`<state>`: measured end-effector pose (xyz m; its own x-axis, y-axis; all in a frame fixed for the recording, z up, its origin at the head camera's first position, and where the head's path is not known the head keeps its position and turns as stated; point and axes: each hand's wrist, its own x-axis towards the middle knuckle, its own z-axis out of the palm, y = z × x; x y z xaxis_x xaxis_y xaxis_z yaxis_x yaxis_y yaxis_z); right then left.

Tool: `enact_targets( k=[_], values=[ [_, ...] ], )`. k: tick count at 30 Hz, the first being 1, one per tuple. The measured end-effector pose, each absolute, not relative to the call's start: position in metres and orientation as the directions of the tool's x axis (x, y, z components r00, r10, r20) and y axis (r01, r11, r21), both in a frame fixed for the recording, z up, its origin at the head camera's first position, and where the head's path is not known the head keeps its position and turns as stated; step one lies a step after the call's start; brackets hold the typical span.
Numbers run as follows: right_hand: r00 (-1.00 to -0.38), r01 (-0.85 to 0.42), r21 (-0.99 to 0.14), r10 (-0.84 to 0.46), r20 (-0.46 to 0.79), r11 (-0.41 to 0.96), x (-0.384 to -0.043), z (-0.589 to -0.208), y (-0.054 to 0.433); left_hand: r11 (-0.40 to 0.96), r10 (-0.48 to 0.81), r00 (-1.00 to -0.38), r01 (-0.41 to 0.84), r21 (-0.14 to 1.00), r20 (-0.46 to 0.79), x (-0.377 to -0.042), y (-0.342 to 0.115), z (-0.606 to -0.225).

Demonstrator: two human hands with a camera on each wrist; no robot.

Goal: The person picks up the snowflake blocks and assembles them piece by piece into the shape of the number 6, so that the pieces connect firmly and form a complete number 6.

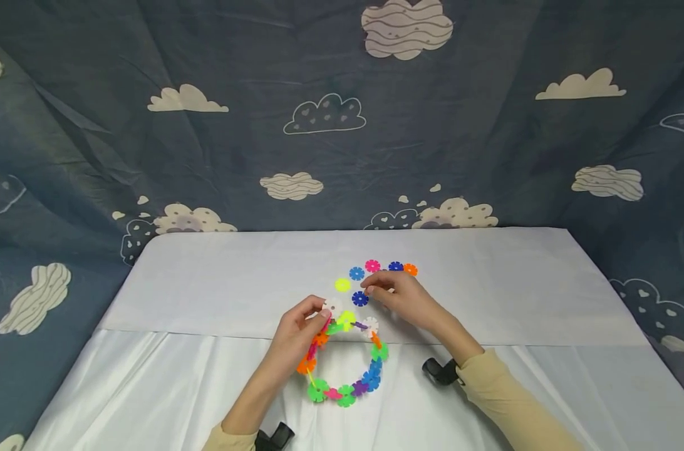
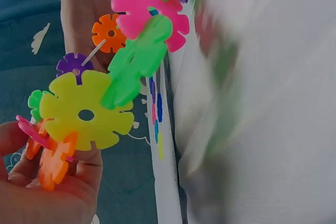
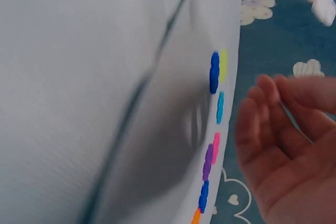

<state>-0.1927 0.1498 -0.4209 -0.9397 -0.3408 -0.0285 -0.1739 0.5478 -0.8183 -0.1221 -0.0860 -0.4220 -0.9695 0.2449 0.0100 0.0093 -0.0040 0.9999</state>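
Seven loose discs on the white table, between 12 and 1 o'clock of a chain of flower-shaped discs [image 1: 346,396] that lies curved into a ring, near side of the cloth [image 1: 207,282]. Count of the loose ones: two dark blue [image 1: 360,299], one yellow [image 1: 342,285], one light blue [image 1: 356,273], one pink [image 1: 373,266], one orange [image 1: 410,269], one purple [image 3: 208,162], this last best seen from the right wrist.

Left hand [image 1: 298,332] at the ring's 10 o'clock: thumb and fingers pinch the chain beside a white disc [image 1: 332,307]. Likely reason: a grip there steadies the links and lifts that part clear of the cloth. Whether the ring is fully joined, cannot tell.

Right hand [image 1: 401,294] at 1 o'clock: fingers loosely bent, thumb near the fingertips, nothing visible between them. Tips are just beside the nearer dark blue disc; contact cannot be judged. Loose discs probably sit spread out so each can be picked singly, within easy reach of this hand.

Chain tally, head view: two white discs, at least three green, at least two light blue; orange, pink, purple and yellow also present. Overlaps spoil an exact total. Two black wrist devices [image 1: 440,372], one per arm.
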Motion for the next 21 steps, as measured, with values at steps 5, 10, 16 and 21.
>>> enact_targets(
  k=[5,10,16,21],
  values=[
    [-0.889,-0.219,-0.776,-0.449,-0.091,0.591,-0.213,-0.426,0.151,-0.008,0.231,-0.973,-0.011,1.000,-0.009,-0.122,-0.087,-0.422],
    [-0.850,-0.292,-0.751,-0.521,-0.081,0.593,-0.226,-0.432,0.151,-0.041,0.234,-0.971,-0.056,0.998,-0.044,-0.122,-0.087,-0.422],
    [-0.840,-0.274,-0.752,-0.530,-0.117,0.599,-0.231,-0.440,0.149,-0.042,0.246,-0.968,-0.060,0.997,-0.048,-0.124,-0.087,-0.423],
    [-0.830,-0.286,-0.708,-0.536,-0.153,0.645,-0.232,-0.442,0.149,-0.013,0.254,-0.966,-0.059,0.998,-0.053,-0.125,-0.086,-0.424]
  ],
)
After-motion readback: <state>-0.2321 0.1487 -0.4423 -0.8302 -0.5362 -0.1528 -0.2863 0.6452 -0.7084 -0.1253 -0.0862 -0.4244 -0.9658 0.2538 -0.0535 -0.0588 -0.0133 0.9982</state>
